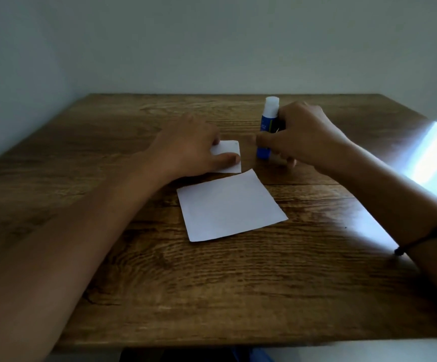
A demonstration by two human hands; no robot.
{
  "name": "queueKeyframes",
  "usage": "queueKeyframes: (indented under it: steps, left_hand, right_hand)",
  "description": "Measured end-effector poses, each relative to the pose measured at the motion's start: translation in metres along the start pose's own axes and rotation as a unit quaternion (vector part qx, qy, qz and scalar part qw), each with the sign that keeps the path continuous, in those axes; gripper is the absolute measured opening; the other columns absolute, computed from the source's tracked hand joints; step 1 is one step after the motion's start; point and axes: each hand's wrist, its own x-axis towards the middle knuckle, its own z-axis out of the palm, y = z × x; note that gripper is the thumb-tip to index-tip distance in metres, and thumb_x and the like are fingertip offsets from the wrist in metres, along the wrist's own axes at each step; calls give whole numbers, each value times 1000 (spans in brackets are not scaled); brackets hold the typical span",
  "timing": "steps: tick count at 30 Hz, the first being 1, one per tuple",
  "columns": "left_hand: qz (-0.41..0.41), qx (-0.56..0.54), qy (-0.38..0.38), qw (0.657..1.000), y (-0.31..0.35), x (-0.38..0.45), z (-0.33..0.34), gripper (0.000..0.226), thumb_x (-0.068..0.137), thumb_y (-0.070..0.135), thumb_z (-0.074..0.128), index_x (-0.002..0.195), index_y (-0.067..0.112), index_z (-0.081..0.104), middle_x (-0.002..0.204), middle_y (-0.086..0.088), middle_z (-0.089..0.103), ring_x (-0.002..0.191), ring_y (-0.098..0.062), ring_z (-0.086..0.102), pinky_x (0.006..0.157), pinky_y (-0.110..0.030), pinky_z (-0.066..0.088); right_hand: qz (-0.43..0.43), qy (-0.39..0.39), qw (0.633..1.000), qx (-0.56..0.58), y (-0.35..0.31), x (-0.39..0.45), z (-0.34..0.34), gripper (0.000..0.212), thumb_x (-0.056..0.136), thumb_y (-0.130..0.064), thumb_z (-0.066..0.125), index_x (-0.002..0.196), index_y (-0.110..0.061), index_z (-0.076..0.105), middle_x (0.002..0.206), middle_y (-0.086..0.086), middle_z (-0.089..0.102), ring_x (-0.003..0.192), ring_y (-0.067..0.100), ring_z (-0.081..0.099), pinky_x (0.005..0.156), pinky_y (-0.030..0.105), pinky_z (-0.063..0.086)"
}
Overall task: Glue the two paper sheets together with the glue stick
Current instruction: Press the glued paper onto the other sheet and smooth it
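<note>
A white paper sheet (231, 208) lies flat and free near the middle of the wooden table (212, 283). Just behind it lies a second white sheet (228, 150), mostly hidden under my left hand (186, 147), whose fingers and thumb press flat on it. To the right, a blue glue stick (265, 124) with a white cap stands upright on the table. My right hand (298, 134) is wrapped around its body, and the fingers are blurred.
A pale wall runs close behind the table's far edge. Bright window light falls across the table's right side (431, 150). A dark cord bracelet (426, 237) sits on my right wrist.
</note>
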Motion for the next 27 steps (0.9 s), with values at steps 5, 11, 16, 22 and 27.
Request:
queueKeyframes:
  steps: [5, 11, 16, 22, 27]
  left_hand:
    - [-7, 2, -15, 1000, -1, 0, -1, 64, 75, 67, 42, 112, 17, 56, 113, -6, 58, 100, -21, 49, 82, -38, 43]
    - [-10, 5, -20, 1000, -1, 0, -1, 64, 74, 67, 42, 111, 17, 56, 111, -6, 58, 99, -22, 49, 80, -37, 42]
    - [4, 15, -1, 1000, 1, -1, -1, 61, 76, 65, 43, 103, 12, 57, 104, -9, 58, 91, -21, 49, 71, -34, 38]
    - [-14, 8, -13, 1000, 0, -4, 0, 60, 76, 65, 43, 104, 14, 55, 109, -10, 56, 95, -23, 48, 77, -36, 41]
    - [-53, -2, -26, 998, 6, -11, -3, 61, 75, 65, 43, 110, 15, 53, 118, -11, 51, 104, -26, 48, 85, -40, 43]
  right_hand:
    - [35, -38, 999, -11, -2, -4, -5, 33, 79, -39, 64, 93, -9, 59, 65, 5, 65, 32, 6, 55, 33, 13, 39]
    - [57, -156, 984, -60, -7, -12, -24, 35, 80, -35, 64, 75, 0, 63, 52, 9, 61, 38, 17, 54, 37, 21, 47]
    - [-9, -255, 965, -58, -20, -24, -15, 33, 78, -37, 64, 83, -5, 64, 65, 11, 63, 51, 19, 59, 43, 22, 49]
    - [-71, -261, 950, -155, -28, -30, -7, 21, 82, -32, 62, 90, -14, 56, 76, 4, 63, 54, 11, 58, 47, 19, 41]
    - [-10, -276, 961, -2, -19, -34, -24, 9, 87, -12, 55, 79, -12, 59, 70, 9, 63, 49, 13, 58, 48, 26, 47]
